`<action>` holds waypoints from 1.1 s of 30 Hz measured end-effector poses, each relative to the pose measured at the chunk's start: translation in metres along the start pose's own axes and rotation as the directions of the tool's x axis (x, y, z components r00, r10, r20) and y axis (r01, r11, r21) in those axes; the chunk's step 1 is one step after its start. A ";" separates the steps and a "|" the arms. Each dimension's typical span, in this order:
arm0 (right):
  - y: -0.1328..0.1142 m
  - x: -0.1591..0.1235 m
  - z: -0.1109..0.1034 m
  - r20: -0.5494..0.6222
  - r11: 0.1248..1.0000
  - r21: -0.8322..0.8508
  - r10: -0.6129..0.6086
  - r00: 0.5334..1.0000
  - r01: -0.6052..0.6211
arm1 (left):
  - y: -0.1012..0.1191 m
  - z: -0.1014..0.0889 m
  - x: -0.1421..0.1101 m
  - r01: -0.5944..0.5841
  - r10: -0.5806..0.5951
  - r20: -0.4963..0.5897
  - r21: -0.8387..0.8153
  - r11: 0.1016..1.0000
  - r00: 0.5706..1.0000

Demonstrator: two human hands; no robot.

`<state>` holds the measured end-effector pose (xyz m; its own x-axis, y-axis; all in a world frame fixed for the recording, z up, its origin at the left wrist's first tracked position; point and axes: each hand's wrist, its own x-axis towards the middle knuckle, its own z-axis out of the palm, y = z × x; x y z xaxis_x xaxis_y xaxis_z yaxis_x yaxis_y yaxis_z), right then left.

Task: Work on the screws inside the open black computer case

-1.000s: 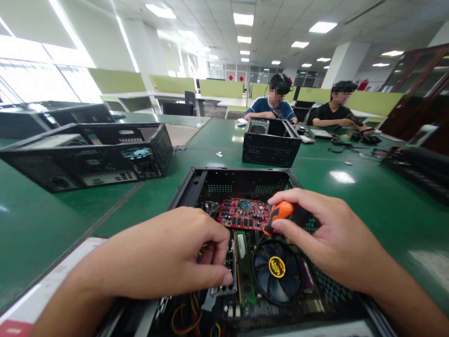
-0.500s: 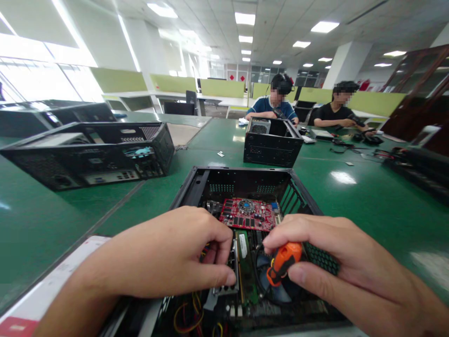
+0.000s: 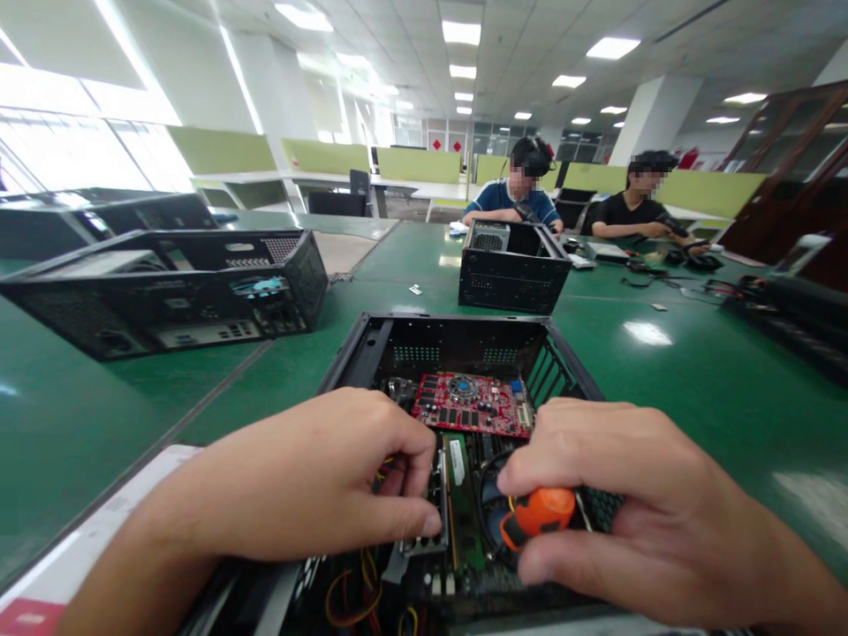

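Green bench has open PC case at near edge, where R hand grasps orange screwdriver by fan, best kept off blades, & L hand curls, grip unclear.

Your right hand has carried the orange-and-black handle from over the right end of the red card toward the near edge of the case. It now lies flatter, covering much of the fan. You've uncovered the card's blue connector and the slats near the case's far right corner.
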<state>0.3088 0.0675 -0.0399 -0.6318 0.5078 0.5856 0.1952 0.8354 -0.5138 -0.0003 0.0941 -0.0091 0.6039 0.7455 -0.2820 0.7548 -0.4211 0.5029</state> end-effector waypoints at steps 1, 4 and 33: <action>-0.001 0.000 -0.001 0.022 1.000 0.001 0.010 1.000 -0.011 | 0.000 0.000 0.000 0.002 -0.002 -0.001 0.001 1.000 1.000; -0.008 -0.001 -0.007 0.113 0.996 -0.005 0.089 0.990 -0.089 | 0.001 0.000 0.000 -0.003 0.003 -0.006 0.002 1.000 1.000; 0.012 -0.005 0.007 -0.234 0.919 -0.254 0.245 0.941 -0.302 | 0.004 -0.001 0.000 0.028 -0.029 0.007 0.039 0.999 1.000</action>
<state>0.3087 0.0733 -0.0531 -0.3711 0.7315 0.5720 0.5606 0.6676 -0.4899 0.0019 0.0930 -0.0062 0.5839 0.7535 -0.3022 0.7810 -0.4197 0.4624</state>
